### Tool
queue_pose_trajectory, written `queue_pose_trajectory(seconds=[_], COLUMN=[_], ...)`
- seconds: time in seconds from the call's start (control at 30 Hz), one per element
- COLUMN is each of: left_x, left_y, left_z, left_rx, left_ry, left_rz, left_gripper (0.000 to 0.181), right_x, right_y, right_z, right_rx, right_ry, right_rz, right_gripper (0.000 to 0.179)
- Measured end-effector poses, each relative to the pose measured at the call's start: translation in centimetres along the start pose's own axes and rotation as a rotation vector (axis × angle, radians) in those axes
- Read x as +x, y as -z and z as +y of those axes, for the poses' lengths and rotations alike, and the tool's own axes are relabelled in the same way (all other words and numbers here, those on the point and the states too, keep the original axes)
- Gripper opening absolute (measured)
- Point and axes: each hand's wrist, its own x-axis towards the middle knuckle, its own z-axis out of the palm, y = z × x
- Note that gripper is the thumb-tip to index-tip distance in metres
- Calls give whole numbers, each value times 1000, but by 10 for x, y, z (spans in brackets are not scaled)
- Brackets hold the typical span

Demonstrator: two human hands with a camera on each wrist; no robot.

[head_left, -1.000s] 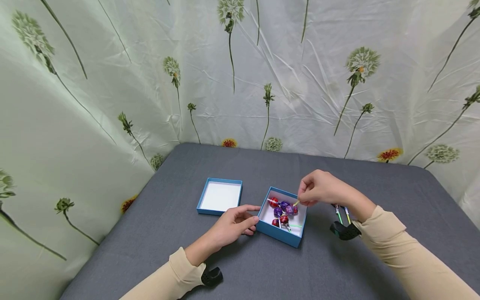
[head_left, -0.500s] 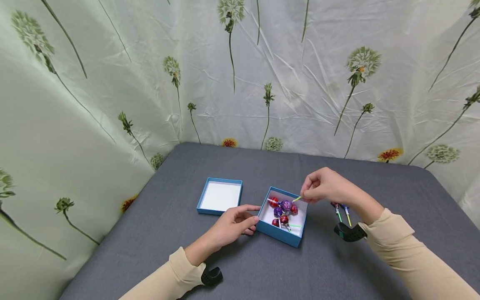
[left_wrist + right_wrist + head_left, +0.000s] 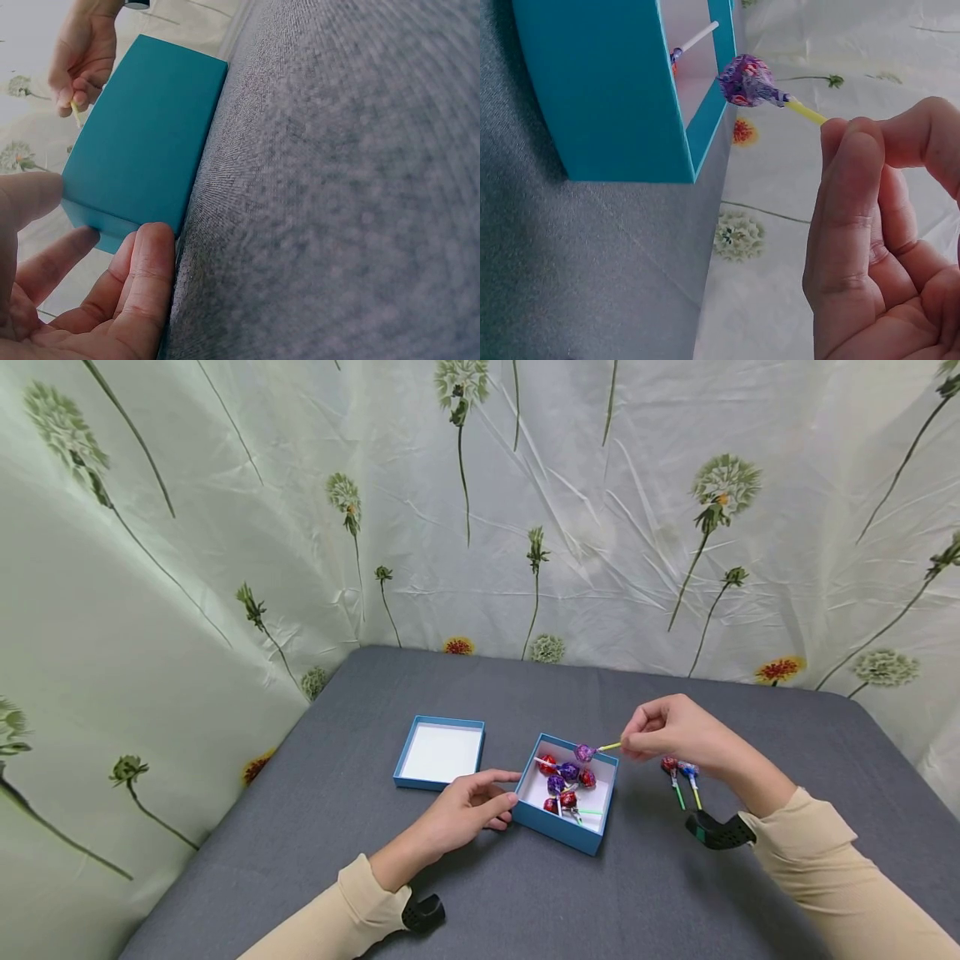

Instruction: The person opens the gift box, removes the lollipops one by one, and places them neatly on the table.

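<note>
My right hand (image 3: 678, 735) pinches the yellow stick of a lollipop in a purple wrapper (image 3: 584, 752). In the right wrist view the lollipop (image 3: 748, 81) points away from the fingertips, beside the box opening. A blue box (image 3: 558, 829) with a white inside holds several red and purple lollipops (image 3: 557, 785). Against its left side my left hand (image 3: 468, 806) rests its fingertips. The left wrist view shows the fingers (image 3: 154, 259) touching the box wall (image 3: 150, 127), fairly straight. Two more lollipops (image 3: 691, 771) lie on the table, right of the box and beneath the right forearm.
The shallow blue lid (image 3: 441, 750), white inside up, lies left of and behind the box. Grey cloth covers the table (image 3: 315, 827). A pale curtain with a flower print (image 3: 600, 527) hangs behind it and along the left.
My right hand has moved right and drawn the purple lollipop up from among the others to the box's far right edge. The left hand and the box have stayed still.
</note>
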Motion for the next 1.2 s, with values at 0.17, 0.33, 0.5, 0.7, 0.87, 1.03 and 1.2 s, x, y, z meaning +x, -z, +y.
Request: queue_pose_trajectory(seconds=[0.17, 0.33, 0.5, 0.7, 0.87, 1.03, 1.2], left_x=[0, 0, 0, 1, 1, 1, 0], left_y=[0, 1, 1, 1, 1, 1, 0], left_z=[0, 0, 0, 0, 0, 0, 0], left_rx=[-3, -3, -8, -7, -6, -9, -14], left_ry=[3, 3, 4, 5, 4, 6, 9], left_rz=[0, -3, -2, -3, -5, -4, -6], left_gripper=[42, 43, 43, 43, 43, 43, 44], right_x=[-5, -9, -15, -21, -24, -28, -33], right_y=[5, 10, 15, 20, 21, 23, 25], right_z=[5, 10, 17, 26, 33, 40, 48], right_rx=[-10, 3, 43, 46, 40, 40, 38], right_ry=[-10, -29, -7, 0, -22, -24, -24], right_rz=[39, 67, 80, 106, 124, 154, 184], right_gripper=[17, 17, 16, 15, 16, 15, 16])
